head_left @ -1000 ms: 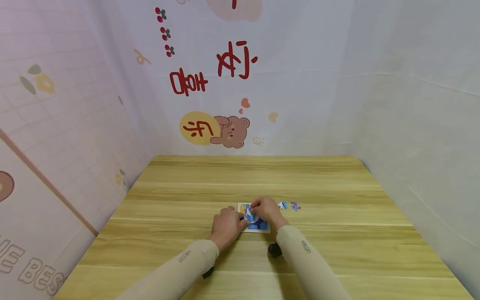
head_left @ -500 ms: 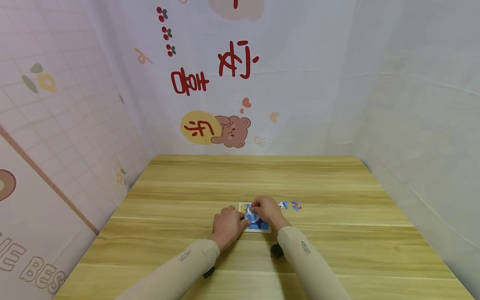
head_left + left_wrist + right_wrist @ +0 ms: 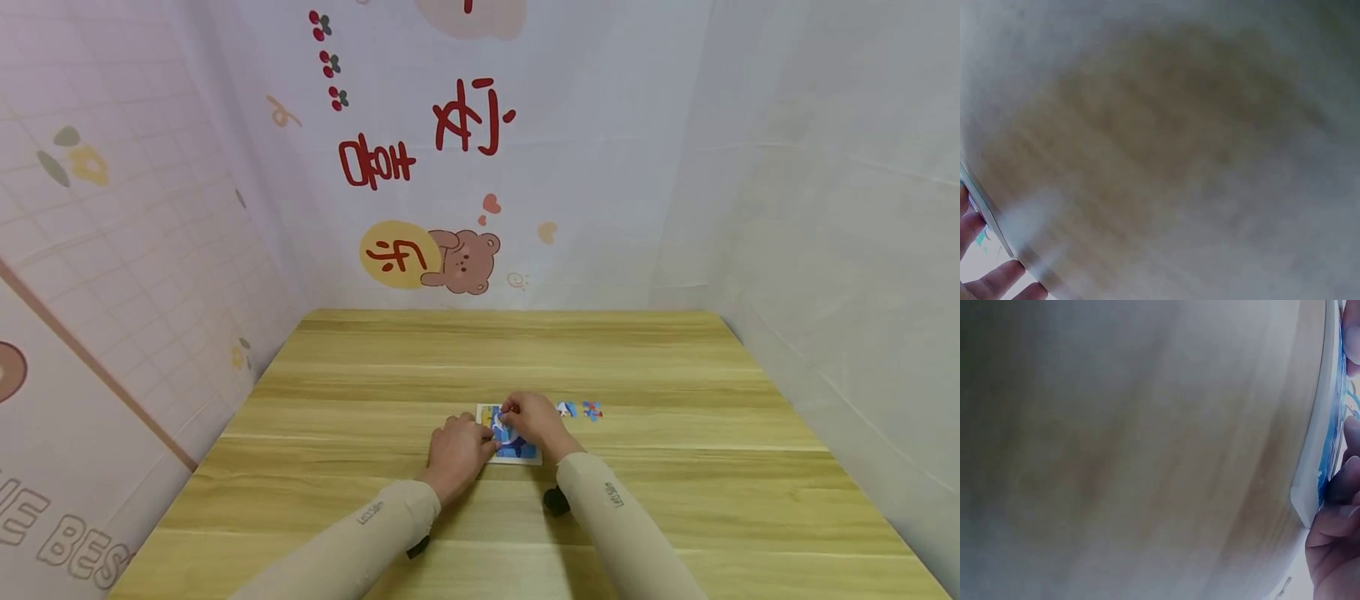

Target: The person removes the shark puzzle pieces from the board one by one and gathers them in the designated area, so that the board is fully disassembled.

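Observation:
A small jigsaw puzzle (image 3: 519, 452) in a pale frame lies on the table between the two hands, its picture mostly blue with some yellow at the left. My left hand (image 3: 456, 454) rests along its left side, thumb and fingertips on the picture. My right hand (image 3: 534, 418) reaches over the upper right part, its thumb and forefinger pinching a small puzzle piece (image 3: 502, 422) at the surface. The right hand covers much of the picture. In the right wrist view the frame's edge (image 3: 1311, 465) runs beside curled fingers (image 3: 1335, 534); the left wrist view shows fingertips (image 3: 999, 279) by the frame.
Two loose puzzle pieces, a blue and white one (image 3: 567, 409) and a blue and red one (image 3: 592, 411), lie right of the puzzle. The wood-grain table (image 3: 645, 358) meets printed white cloth walls (image 3: 600, 192) at the back and sides.
Both hands stay at the puzzle; the left thumb and fingers shift slightly on it. The loose pieces stay where they were. The view itself sways a little.

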Motion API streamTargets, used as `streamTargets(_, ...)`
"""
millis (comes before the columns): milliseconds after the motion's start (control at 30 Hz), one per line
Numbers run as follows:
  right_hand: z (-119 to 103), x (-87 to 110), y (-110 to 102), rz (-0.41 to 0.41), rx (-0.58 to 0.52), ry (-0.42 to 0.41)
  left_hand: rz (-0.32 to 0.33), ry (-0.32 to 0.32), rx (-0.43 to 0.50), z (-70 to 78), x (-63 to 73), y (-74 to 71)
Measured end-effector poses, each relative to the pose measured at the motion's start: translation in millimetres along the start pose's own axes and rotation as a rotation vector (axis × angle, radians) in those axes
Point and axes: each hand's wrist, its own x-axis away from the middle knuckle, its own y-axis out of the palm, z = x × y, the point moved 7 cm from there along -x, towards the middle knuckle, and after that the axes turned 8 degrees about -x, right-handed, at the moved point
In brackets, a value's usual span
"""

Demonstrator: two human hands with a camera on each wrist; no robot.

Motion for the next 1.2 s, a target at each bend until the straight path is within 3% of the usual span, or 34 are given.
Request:
streamTargets(167,-1.1,0.0,-1.3,-0.011,0.029,-0.056,0.008,0.010,-0.001,1.5,-0.6,0.0)
streamTargets(367,-2.4,1.5,-0.9,-0.040,-0.030,-0.066,0.009,0.014,-0.004,0.7,-0.7,0.2)
streamTargets(533,-0.6,3.5,-2.3,-0.059,-0.149,-0.003,-0.001,0.013,-0.009,0.2,0.0,0.0)
streamTargets(767,4.4,6.4,-16.0,0.016,-0.478,0.144,-0.004,0.014,0.011,0.1,0.7,0.4)
streamTargets(933,11.3,10.7,-32.6,0.076,-0.502,0.175,-0.005,0.014,0.014,0.8,1.3,-0.1)
streamTargets(1200,37.9,15.3,-58.7,0.087,-0.566,0.186,0.008,0.018,0.056,-1.8,3.0,-1.6)
